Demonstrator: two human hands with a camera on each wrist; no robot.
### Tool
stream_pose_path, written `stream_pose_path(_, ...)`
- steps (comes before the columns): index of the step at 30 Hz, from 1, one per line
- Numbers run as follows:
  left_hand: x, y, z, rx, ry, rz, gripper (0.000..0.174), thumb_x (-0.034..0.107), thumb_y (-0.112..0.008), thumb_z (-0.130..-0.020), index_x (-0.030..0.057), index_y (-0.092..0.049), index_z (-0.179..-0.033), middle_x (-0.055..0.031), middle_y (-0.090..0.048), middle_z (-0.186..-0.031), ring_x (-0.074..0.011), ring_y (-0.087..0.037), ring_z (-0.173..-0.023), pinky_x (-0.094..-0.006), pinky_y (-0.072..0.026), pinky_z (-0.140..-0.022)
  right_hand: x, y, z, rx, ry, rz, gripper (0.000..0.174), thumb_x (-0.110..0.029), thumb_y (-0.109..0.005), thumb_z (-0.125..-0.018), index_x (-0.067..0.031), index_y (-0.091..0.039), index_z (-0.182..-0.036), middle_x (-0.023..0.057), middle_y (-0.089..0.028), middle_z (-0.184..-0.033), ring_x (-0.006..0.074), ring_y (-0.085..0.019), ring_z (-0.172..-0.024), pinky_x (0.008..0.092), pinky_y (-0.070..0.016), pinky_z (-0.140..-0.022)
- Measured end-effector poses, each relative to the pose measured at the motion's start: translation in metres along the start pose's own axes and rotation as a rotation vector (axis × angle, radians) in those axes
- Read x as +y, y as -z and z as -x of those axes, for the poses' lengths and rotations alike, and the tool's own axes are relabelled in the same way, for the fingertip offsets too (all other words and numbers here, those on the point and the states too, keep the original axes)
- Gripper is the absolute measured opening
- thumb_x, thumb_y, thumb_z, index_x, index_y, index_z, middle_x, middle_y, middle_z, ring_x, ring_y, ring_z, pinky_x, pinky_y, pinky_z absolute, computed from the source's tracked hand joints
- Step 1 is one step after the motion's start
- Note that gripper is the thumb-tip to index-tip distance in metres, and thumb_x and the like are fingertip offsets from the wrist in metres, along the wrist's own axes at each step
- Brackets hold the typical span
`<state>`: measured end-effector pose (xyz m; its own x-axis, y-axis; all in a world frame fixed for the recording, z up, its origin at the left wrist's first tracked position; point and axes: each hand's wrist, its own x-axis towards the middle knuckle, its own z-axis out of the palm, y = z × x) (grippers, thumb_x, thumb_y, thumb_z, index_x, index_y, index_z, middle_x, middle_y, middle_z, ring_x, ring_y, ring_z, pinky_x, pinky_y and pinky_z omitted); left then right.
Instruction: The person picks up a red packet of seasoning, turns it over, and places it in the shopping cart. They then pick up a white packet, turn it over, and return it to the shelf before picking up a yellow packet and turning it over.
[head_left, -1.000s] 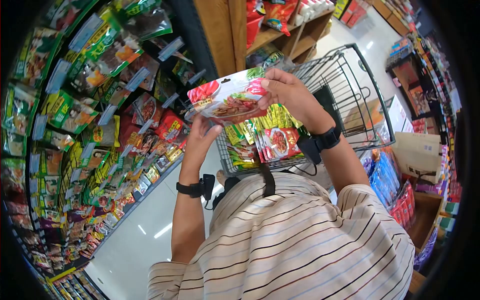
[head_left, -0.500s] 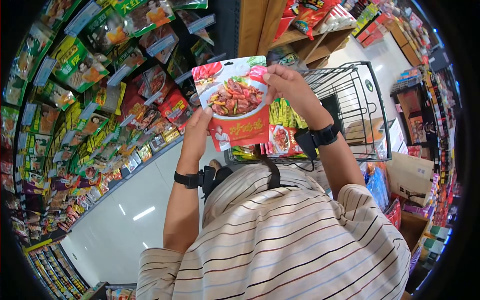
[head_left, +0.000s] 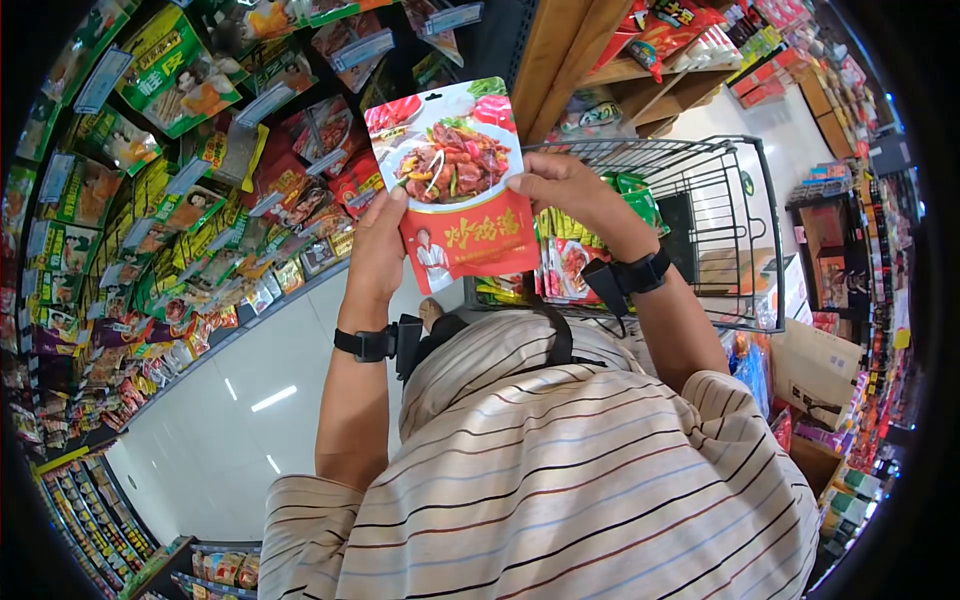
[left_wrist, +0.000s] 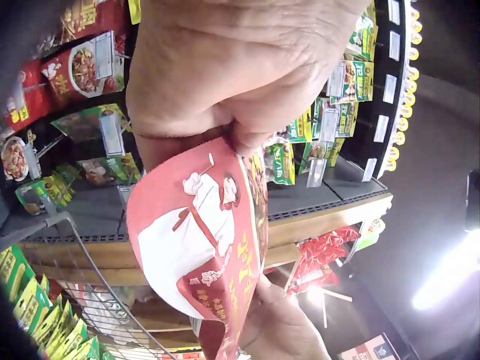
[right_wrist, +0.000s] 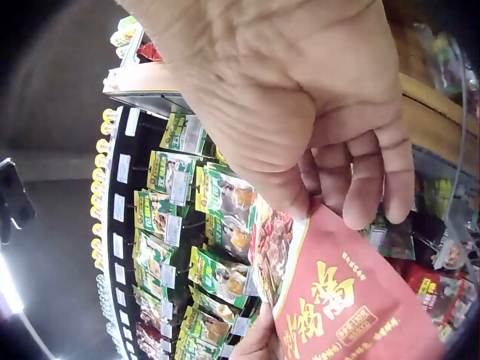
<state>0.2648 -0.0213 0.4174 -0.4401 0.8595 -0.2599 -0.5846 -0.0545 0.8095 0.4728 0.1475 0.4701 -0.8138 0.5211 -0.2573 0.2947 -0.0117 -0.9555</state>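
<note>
A red and white food packet (head_left: 455, 190) with a picture of a meat dish is held upright between both hands, its printed front toward the head camera. The left hand (head_left: 376, 245) pinches its left edge, thumb on the front. On the right edge, the right hand (head_left: 585, 200) grips it between thumb and fingers. In the left wrist view the packet (left_wrist: 202, 225) bends below the left hand (left_wrist: 232, 67). The right wrist view has the thumb of the right hand (right_wrist: 292, 97) at the edge of the packet (right_wrist: 345, 292), the other fingers partly behind it.
Shelves of hanging packets (head_left: 180, 75) fill the left side. A wire shopping cart (head_left: 765, 235) with several packets stands ahead, beyond the hands. A wooden post (head_left: 560, 60) rises behind the packet, and a cardboard box (head_left: 815, 370) sits at the right.
The packet has tipped up from a slanted, foreshortened pose to face the head camera, then shifted slightly up and left in view. Both hands keep hold of it; the right hand sits lower along its edge.
</note>
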Motion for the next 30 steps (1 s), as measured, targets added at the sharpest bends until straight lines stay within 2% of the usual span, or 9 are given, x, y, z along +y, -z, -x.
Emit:
stream_pose_path(3,0.002,0.009,-0.005,-0.005,0.005,0.028,0.036,0.024,-0.052,-0.103,-0.0025,-0.055,-0.127,-0.0112,-0.061,-0.127,-0.0178,-0.059,-0.115,-0.0331,-0.0475,-0.100,-0.017,-0.016,0.003,-0.018,-0.074,-0.059,0.037,-0.036,-0.062,-0.096,-0.0089,-0.064,-0.122,-0.0053,-0.066,-0.100,0.0033,-0.056,-0.088,0.0217,-0.0436,-0.072)
stream_pose_path(7,0.008,0.019,-0.009,0.008,-0.013,0.063,0.035,0.025,-0.054,-0.102,-0.0018,-0.057,-0.124,-0.0095,-0.066,-0.118,-0.0157,-0.065,-0.104,-0.0296,-0.0533,-0.089,-0.016,-0.028,-0.008,-0.024,-0.112,-0.086,0.040,-0.036,-0.061,-0.096,-0.0115,-0.062,-0.128,-0.0079,-0.065,-0.105,0.0016,-0.053,-0.091,0.0198,-0.0395,-0.072)
stream_pose_path(10,0.015,0.025,-0.010,0.003,-0.008,0.069,0.036,0.025,-0.054,-0.102,-0.0026,-0.056,-0.125,-0.0099,-0.065,-0.119,-0.0159,-0.064,-0.104,-0.0299,-0.0534,-0.090,-0.009,-0.034,-0.018,-0.022,-0.089,-0.096,0.038,-0.034,-0.062,-0.096,-0.0115,-0.062,-0.127,-0.0086,-0.065,-0.104,0.0012,-0.053,-0.090,0.0196,-0.0390,-0.071)
stream_pose_path(13,0.023,0.034,-0.013,-0.016,-0.016,0.076,0.037,0.025,-0.053,-0.102,-0.0030,-0.055,-0.126,-0.0104,-0.064,-0.120,-0.0159,-0.064,-0.105,-0.0299,-0.0534,-0.090,-0.010,-0.043,-0.029,0.019,-0.086,-0.105,0.031,-0.028,-0.062,-0.096,-0.0075,-0.065,-0.119,-0.0032,-0.068,-0.100,0.0038,-0.058,-0.082,0.0223,-0.0457,-0.068)
stream_pose_path(16,0.027,0.043,-0.016,-0.021,0.000,0.086,0.037,0.025,-0.053,-0.102,-0.0030,-0.055,-0.126,-0.0106,-0.064,-0.120,-0.0160,-0.064,-0.105,-0.0296,-0.0534,-0.090,-0.006,-0.047,-0.035,0.007,-0.108,-0.093,0.033,-0.032,-0.062,-0.096,-0.0113,-0.064,-0.122,-0.0089,-0.065,-0.101,0.0004,-0.053,-0.085,0.0193,-0.0395,-0.070)
stream_pose_path(21,0.028,0.062,-0.025,-0.021,0.032,0.093,0.035,0.025,-0.054,-0.102,-0.0025,-0.055,-0.124,-0.0098,-0.064,-0.118,-0.0161,-0.064,-0.105,-0.0296,-0.0538,-0.089,-0.010,-0.059,-0.045,0.044,-0.106,-0.113,0.028,-0.026,-0.060,-0.097,-0.0061,-0.065,-0.116,-0.0042,-0.066,-0.099,0.0025,-0.055,-0.084,0.0212,-0.0438,-0.071)
stream_pose_path(24,0.029,0.070,-0.028,-0.046,0.030,0.068,0.031,0.026,-0.052,-0.103,0.0015,-0.056,-0.122,-0.0090,-0.063,-0.121,-0.0167,-0.062,-0.110,-0.0332,-0.0515,-0.094,-0.020,-0.066,-0.047,0.060,-0.102,-0.095,0.028,-0.024,-0.059,-0.098,-0.0041,-0.065,-0.117,-0.0034,-0.066,-0.101,0.0033,-0.056,-0.086,0.0221,-0.0451,-0.074)
stream_pose_path(28,0.022,0.087,-0.036,-0.069,0.141,0.015,0.036,0.033,-0.055,-0.101,0.0069,-0.054,-0.126,-0.0062,-0.063,-0.122,-0.0157,-0.063,-0.109,-0.0335,-0.0562,-0.084,-0.013,-0.078,-0.056,0.078,-0.070,-0.103,0.029,-0.021,-0.059,-0.098,-0.0008,-0.064,-0.118,-0.0018,-0.067,-0.102,0.0050,-0.057,-0.087,0.0234,-0.0468,-0.076)
stream_pose_path(30,0.010,0.092,-0.041,-0.001,0.182,-0.051,0.039,0.035,-0.054,-0.101,0.0078,-0.052,-0.128,-0.0055,-0.062,-0.124,-0.0158,-0.062,-0.110,-0.0338,-0.0547,-0.087,-0.014,-0.087,-0.060,0.090,0.018,-0.044,0.026,-0.019,-0.059,-0.097,0.0000,-0.064,-0.114,-0.0013,-0.066,-0.097,0.0055,-0.055,-0.084,0.0246,-0.0464,-0.075)
